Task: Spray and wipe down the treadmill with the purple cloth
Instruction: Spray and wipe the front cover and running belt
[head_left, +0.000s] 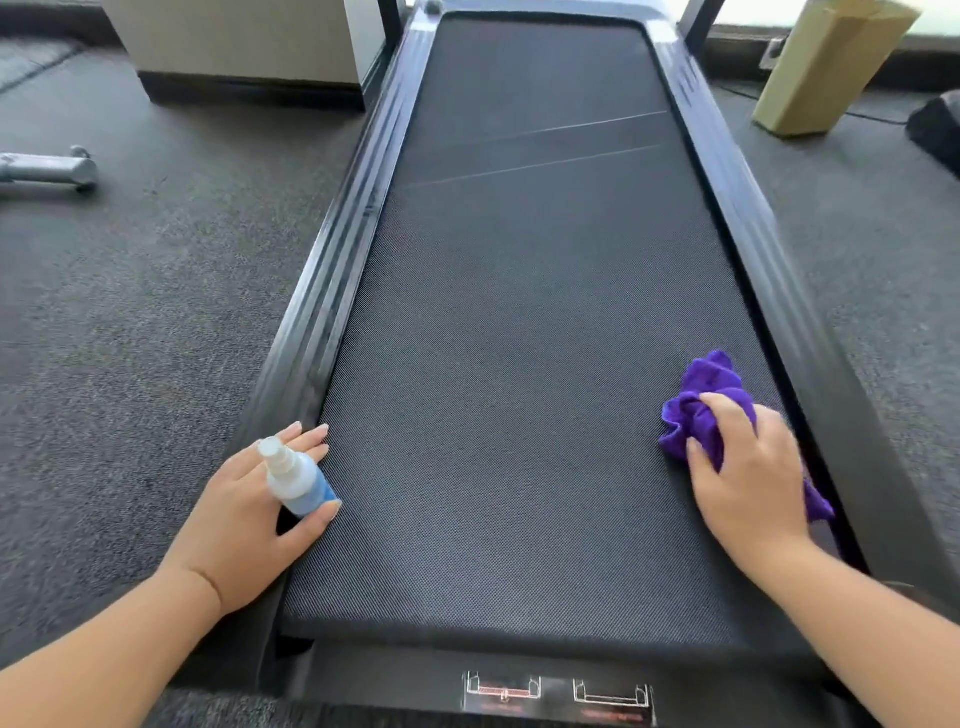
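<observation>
Treadmill (519, 364): black textured belt, glossy ribbed side rails, on grey carpet. Right hand (748, 478) presses bunched fleecy purple cloth (711, 395) at belt's right edge; left hand (249, 519) grips small translucent spray bottle (298, 480) at left edge. Wipe advice: firm overlapping strokes along the belt, including rails
</observation>
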